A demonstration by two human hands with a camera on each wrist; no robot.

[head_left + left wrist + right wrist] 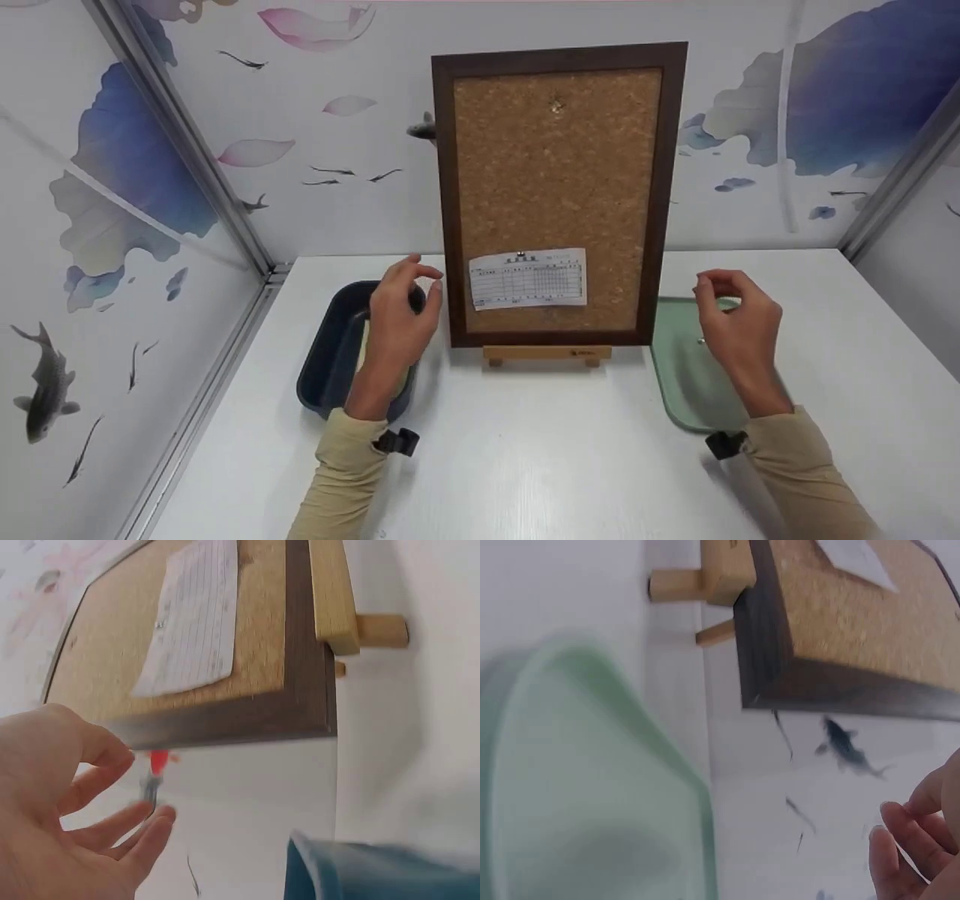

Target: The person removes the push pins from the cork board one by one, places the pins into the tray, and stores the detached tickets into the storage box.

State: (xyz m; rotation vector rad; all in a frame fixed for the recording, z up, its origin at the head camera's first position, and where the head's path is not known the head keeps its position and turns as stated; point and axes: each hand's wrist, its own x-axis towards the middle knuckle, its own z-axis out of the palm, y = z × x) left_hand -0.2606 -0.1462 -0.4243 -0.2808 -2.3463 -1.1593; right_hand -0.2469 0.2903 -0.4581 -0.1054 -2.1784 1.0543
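A slip of white printed paper [529,279] lies against the lower part of a framed cork board [559,180], with a small pin [521,254] at its top edge. My left hand [403,311] is raised over a dark blue box [322,375], left of the board. Its fingers are loosely bent and the left wrist view shows nothing between them. Above a green tray [675,397], right of the board, my right hand [741,319] hangs with thumb and fingers loosely curled together. No object shows at those fingertips. A tiny shiny piece [702,341] lies in the tray.
The board stands on a small wooden easel [547,352] on the white table [510,450]. Pale yellow paper [365,341] shows inside the box, partly behind the left hand. Another shiny cluster [556,106] sits near the board's top. Printed panels [337,217] enclose the table.
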